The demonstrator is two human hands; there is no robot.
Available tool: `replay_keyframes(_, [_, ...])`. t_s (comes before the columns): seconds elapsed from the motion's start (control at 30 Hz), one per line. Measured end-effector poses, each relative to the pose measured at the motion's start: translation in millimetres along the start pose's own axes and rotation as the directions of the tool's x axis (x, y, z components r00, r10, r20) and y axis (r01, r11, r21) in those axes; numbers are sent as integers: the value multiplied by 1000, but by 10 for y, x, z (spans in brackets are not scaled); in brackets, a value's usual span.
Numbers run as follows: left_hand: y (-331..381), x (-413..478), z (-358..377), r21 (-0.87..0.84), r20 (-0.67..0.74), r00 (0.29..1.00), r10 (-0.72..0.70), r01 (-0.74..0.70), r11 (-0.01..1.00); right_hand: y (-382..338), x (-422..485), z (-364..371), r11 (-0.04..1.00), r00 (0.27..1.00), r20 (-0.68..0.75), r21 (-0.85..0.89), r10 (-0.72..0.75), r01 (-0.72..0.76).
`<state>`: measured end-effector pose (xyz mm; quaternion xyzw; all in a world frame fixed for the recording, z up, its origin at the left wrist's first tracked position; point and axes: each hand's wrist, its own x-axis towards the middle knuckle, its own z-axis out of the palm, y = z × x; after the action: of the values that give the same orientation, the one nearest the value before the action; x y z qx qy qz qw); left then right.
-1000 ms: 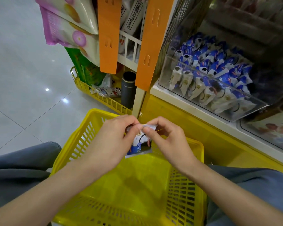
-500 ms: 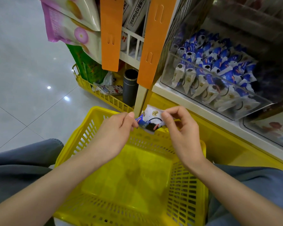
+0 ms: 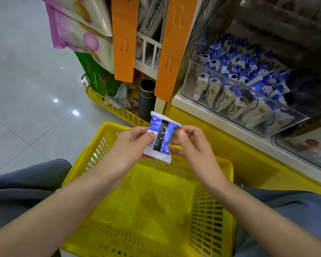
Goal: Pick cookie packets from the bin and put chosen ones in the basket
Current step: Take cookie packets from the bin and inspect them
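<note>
Closest in, two knees in grey trousers (image 3: 22, 184) sit either side of a yellow basket (image 3: 208, 229) that stands on the floor (image 3: 26, 89). Both forearms reach out over it. The left hand (image 3: 130, 143) and the right hand (image 3: 195, 145) hold one cookie packet (image 3: 161, 138) between them, in the air above the basket's far edge and not touching it. The left thumb lies on the packet's face with the fingers (image 3: 137, 130) curled behind its left side; the right fingers (image 3: 178, 132) pinch its right edge. The packet stands nearly upright, tilted a little, blue and white with a black strip down the middle. Just past it a dark tube (image 3: 146, 99) stands in a low yellow rack (image 3: 107, 106). To the right, on the shelf, a clear bin (image 3: 189, 78) is packed with more blue and white packets (image 3: 248, 86). Two orange strips (image 3: 123, 38) hang down in front of the shelving, and pink bags (image 3: 72, 30) hang at the far left.
</note>
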<state>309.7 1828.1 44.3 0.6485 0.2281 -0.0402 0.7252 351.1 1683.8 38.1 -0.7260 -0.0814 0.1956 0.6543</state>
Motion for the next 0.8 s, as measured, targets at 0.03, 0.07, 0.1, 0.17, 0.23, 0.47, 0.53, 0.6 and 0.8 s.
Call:
replay_keyframes(0.03, [-11,-3,13,32,28,999,22,-23,999,-15,28,-30,984,987,77,103,138,-146])
replay_keyframes(0.07, [-27,-9,26,57,44,998,42,-45,997,-33,40,-53,961,965,153,148,213,-235])
replay_keyframes(0.1, [-44,-14,38,80,40,997,62,-65,995,-47,38,-64,954,954,196,153,227,-258])
replay_keyframes(0.17, [-92,-1,36,186,-25,987,160,-153,971,-55,23,-58,966,967,172,143,188,-213])
replay_keyframes(0.23, [-143,-1,24,356,-64,946,317,-275,893,-35,11,-34,974,980,119,138,161,-177])
replay_keyframes(0.47, [-250,-27,46,583,100,909,405,-383,717,83,-38,61,994,987,115,-16,111,-110])
replay_keyframes(0.53, [-198,-1,16,588,145,913,382,-390,709,86,-26,51,995,991,107,-71,76,-69])
replay_keyframes(0.6, [-121,20,-19,577,172,917,359,-389,718,94,-10,36,992,995,91,-120,38,-27])
replay_keyframes(0.8, [-111,-18,-26,590,210,904,371,-420,689,98,-12,27,992,998,66,-122,-2,10])
